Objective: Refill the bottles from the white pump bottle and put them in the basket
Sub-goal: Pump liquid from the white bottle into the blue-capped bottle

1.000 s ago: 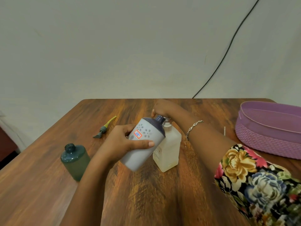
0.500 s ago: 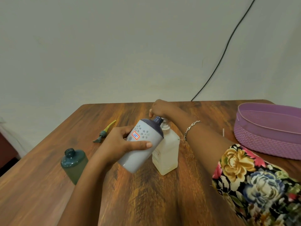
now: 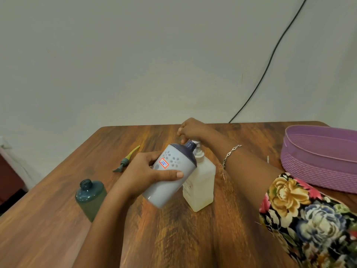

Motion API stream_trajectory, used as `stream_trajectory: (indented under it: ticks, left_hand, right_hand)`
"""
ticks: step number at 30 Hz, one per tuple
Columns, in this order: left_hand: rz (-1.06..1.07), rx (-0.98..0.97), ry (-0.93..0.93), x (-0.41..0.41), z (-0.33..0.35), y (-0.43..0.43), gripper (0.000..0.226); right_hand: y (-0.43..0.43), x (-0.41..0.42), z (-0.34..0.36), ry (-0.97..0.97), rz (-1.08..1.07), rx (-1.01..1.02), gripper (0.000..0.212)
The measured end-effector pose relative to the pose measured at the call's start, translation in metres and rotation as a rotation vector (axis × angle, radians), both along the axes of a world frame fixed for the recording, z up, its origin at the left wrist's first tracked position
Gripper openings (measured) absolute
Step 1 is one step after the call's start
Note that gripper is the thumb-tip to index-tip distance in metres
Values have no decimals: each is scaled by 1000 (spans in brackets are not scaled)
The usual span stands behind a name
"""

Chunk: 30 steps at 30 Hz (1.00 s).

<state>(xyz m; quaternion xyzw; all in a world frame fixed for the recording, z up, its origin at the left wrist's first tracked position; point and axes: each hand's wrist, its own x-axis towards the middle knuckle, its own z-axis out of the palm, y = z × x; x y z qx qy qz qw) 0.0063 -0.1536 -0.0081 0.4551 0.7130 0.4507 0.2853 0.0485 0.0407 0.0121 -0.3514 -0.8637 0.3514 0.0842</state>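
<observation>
My left hand (image 3: 144,172) grips a grey bottle (image 3: 170,176) with a dark blue top, tilted so its open neck meets the nozzle of the white pump bottle (image 3: 201,182). That pump bottle stands upright mid-table. My right hand (image 3: 191,129) rests on top of its pump head, which is mostly hidden under my fingers. A dark green bottle (image 3: 90,198) stands uncapped at the left. The purple woven basket (image 3: 316,159) sits at the right edge with nothing visible in it.
A grey-green pump head with a yellow tube (image 3: 126,161) lies on the wooden table (image 3: 173,238) behind the green bottle. A small white stick (image 3: 268,159) lies near the basket. A black cable (image 3: 270,60) runs down the wall behind the table.
Both hands and the bottles keep their positions relative to one another. The view shifted slightly, so the scene sits a little lower in the frame. The pump head is slightly more exposed.
</observation>
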Motion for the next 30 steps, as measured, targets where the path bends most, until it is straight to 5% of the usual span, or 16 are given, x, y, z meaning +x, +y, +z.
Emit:
stream_trajectory:
  ticks: [4, 10, 17, 25, 30]
  left_hand:
    - [24, -9, -28, 2, -2, 0, 49]
    - [33, 0, -34, -3, -9, 2, 69]
    - [20, 13, 1, 1, 1, 4, 36]
    - [52, 27, -4, 3, -9, 4, 52]
    - [70, 4, 12, -2, -15, 4, 56]
  right_hand:
    - [0, -1, -7, -81, 23, 31, 28]
    - [5, -5, -20, -174, 41, 93, 29]
    - [2, 0, 2, -16, 14, 1, 28]
    - [-8, 5, 1, -296, 80, 181, 31]
    - [-6, 1, -9, -282, 24, 121, 30]
